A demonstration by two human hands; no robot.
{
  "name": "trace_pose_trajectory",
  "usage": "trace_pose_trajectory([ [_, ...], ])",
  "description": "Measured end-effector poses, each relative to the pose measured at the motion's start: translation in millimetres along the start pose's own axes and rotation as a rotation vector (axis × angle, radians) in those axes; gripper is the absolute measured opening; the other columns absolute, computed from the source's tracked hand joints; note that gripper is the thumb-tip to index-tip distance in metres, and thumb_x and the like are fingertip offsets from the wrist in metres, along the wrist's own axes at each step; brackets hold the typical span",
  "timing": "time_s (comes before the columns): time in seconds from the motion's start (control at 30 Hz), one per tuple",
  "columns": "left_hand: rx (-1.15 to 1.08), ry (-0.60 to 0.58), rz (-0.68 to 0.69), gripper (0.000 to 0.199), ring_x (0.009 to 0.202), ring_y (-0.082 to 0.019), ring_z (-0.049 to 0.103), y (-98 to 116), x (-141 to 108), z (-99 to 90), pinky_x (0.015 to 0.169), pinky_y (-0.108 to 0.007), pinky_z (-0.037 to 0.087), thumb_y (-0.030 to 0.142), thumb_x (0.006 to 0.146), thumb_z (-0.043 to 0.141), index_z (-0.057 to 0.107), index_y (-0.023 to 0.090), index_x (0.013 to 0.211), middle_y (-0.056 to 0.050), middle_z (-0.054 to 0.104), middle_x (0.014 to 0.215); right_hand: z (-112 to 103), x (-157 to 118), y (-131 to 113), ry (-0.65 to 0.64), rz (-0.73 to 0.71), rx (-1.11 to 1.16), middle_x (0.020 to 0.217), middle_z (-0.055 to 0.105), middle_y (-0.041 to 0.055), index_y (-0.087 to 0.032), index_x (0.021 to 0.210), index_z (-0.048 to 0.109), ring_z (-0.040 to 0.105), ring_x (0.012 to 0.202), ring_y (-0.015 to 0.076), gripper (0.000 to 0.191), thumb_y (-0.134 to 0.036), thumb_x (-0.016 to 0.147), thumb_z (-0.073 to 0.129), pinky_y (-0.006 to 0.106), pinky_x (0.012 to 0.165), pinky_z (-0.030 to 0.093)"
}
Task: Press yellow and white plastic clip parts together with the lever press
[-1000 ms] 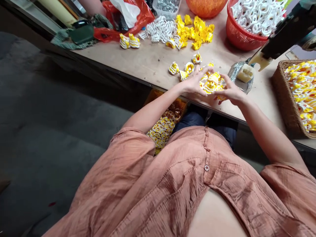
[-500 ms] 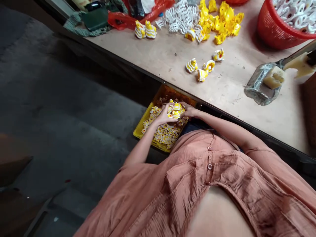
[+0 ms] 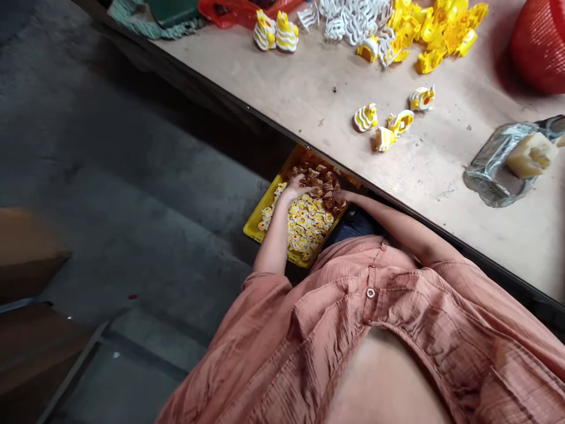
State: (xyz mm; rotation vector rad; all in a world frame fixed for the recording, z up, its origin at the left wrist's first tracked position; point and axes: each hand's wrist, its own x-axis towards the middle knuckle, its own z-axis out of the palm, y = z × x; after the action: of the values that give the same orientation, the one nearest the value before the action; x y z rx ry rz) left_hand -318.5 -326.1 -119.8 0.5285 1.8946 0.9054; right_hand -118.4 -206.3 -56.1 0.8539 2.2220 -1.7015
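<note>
Below the table edge, a yellow plastic crate [image 3: 252,231] holds many small yellow-and-white striped plastic pieces [image 3: 304,227]. My left hand [image 3: 295,187] is over the crate's far half, its thumb and fingers apart, with nothing held that I can make out. My right hand [image 3: 341,195] reaches in from the right, low among the pieces in the table's shadow. Its fingers look stretched out, with their tips partly lost in the dark.
On the table [image 3: 273,88] lie loose striped pieces [image 3: 365,118], white wavy parts [image 3: 353,20], and yellow shells [image 3: 441,29]. A red basket [image 3: 541,47] stands at the right. Nearer is a plastic-wrapped holder [image 3: 494,165] with a pale block [image 3: 532,154]. Cardboard boxes [image 3: 26,241] sit at left.
The cluster of striped pieces between my hands has been let go into the crate. My hands have lowered and spread apart. The view has shifted slightly.
</note>
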Motion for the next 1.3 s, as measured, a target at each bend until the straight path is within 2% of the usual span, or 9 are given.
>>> trace_pose_trajectory([
  [0.13, -0.087, -0.337, 0.175, 0.049, 0.096, -0.029, 0.081, 58.8, -42.2, -45.5, 0.093, -0.047, 0.067, 0.043, 0.077, 0.093, 0.082, 0.013, 0.114, -0.016, 0.081, 0.114, -8.9, -39.4, -10.5, -0.064, -0.14, -0.038, 0.117, 0.081, 0.0101, -0.014, 0.129, 0.076, 0.074, 0.107, 0.0219, 0.035, -0.031, 0.097, 0.076, 0.037, 0.104, 0.061],
  [0.23, -0.172, -0.186, 0.561, 0.045, 0.095, -0.024, 0.081, 122.4, -55.9, -48.7, 0.097, -0.044, 0.068, 0.044, 0.087, 0.086, 0.079, 0.018, 0.124, -0.012, 0.081, 0.114, -42.5, -89.9, -29.8, 0.024, -0.423, -0.048, 0.105, 0.082, 0.0081, -0.016, 0.119, 0.08, 0.076, 0.091, 0.0175, 0.028, -0.036, 0.103, 0.067, 0.03, 0.088, 0.062],
  [0.33, -0.041, -0.103, 0.809, 0.07, 0.123, -0.029, 0.075, 179.8, -43.0, -16.7, 0.114, -0.05, 0.06, 0.046, 0.078, 0.095, 0.071, 0.026, 0.141, -0.012, 0.071, 0.139, -116.0, -114.3, -43.2, 0.465, -0.53, -0.24, 0.111, 0.078, 0.0101, -0.019, 0.123, 0.078, 0.072, 0.091, 0.0176, 0.031, -0.038, 0.108, 0.059, 0.033, 0.088, 0.062],
  [0.43, 0.294, -0.043, 0.865, 0.115, 0.159, -0.044, 0.045, 213.9, -18.7, 32.4, 0.132, -0.061, 0.039, 0.051, 0.061, 0.105, 0.053, 0.028, 0.161, -0.018, 0.043, 0.17, -208.1, -98.6, -42.0, 0.76, -0.374, -0.528, 0.141, 0.065, 0.0177, -0.02, 0.145, 0.066, 0.07, 0.116, 0.028, 0.045, -0.034, 0.102, 0.064, 0.048, 0.103, 0.061],
  [0.6, 0.625, 0.084, 0.738, 0.153, 0.166, -0.061, 0.017, 232.4, 3.1, 90.6, 0.132, -0.076, 0.023, 0.052, 0.047, 0.111, 0.029, 0.025, 0.173, -0.028, 0.009, 0.181, -281.4, -50.6, -40.0, 0.466, -0.058, -0.793, 0.161, 0.048, 0.0191, -0.027, 0.172, 0.036, 0.05, 0.149, 0.0433, 0.117, -0.036, 0.073, 0.096, 0.06, 0.121, 0.048],
  [0.83, 0.688, -0.027, 0.839, 0.077, 0.144, -0.044, 0.052, 252.5, 16.7, 109.7, 0.126, -0.061, 0.041, 0.038, 0.066, 0.099, 0.069, 0.019, 0.134, -0.015, 0.06, 0.141, -245.4, -31.5, -43.5, 0.355, -0.135, -0.808, 0.125, 0.068, 0.0115, -0.022, 0.152, 0.062, 0.067, 0.114, 0.0306, 0.083, -0.042, 0.076, 0.09, 0.042, 0.1, 0.059],
  [0.97, 0.583, -0.076, 0.813, 0.064, 0.132, -0.035, 0.061, 240.2, 11.8, 80.8, 0.119, -0.05, 0.048, 0.034, 0.067, 0.098, 0.072, 0.019, 0.124, -0.009, 0.061, 0.129, -224.4, -35.2, -53.6, 0.319, -0.287, -0.69, 0.116, 0.072, 0.01, -0.019, 0.133, 0.068, 0.064, 0.112, 0.0302, 0.064, -0.046, 0.079, 0.088, 0.042, 0.1, 0.059],
  [1.17, 0.152, -0.165, 0.601, 0.045, 0.12, -0.03, 0.07, 145.5, -75.2, -20.7, 0.108, -0.048, 0.058, 0.042, 0.075, 0.092, 0.076, 0.018, 0.109, -0.003, 0.066, 0.11, -92.8, -72.5, -68.9, 0.216, -0.487, -0.345, 0.126, 0.068, 0.0094, -0.019, 0.138, 0.062, 0.063, 0.116, 0.0266, 0.06, -0.032, 0.082, 0.083, 0.042, 0.105, 0.057],
  [1.3, -0.05, -0.353, 0.232, 0.048, 0.091, -0.026, 0.074, 51.5, -104.7, -31.4, 0.082, -0.034, 0.062, 0.026, 0.051, 0.104, 0.078, 0.02, 0.091, -0.002, 0.073, 0.092, -0.3, -53.3, -29.8, -0.021, -0.298, -0.177, 0.126, 0.071, 0.0081, -0.019, 0.136, 0.066, 0.067, 0.115, 0.0248, 0.063, -0.025, 0.076, 0.087, 0.039, 0.106, 0.056],
])
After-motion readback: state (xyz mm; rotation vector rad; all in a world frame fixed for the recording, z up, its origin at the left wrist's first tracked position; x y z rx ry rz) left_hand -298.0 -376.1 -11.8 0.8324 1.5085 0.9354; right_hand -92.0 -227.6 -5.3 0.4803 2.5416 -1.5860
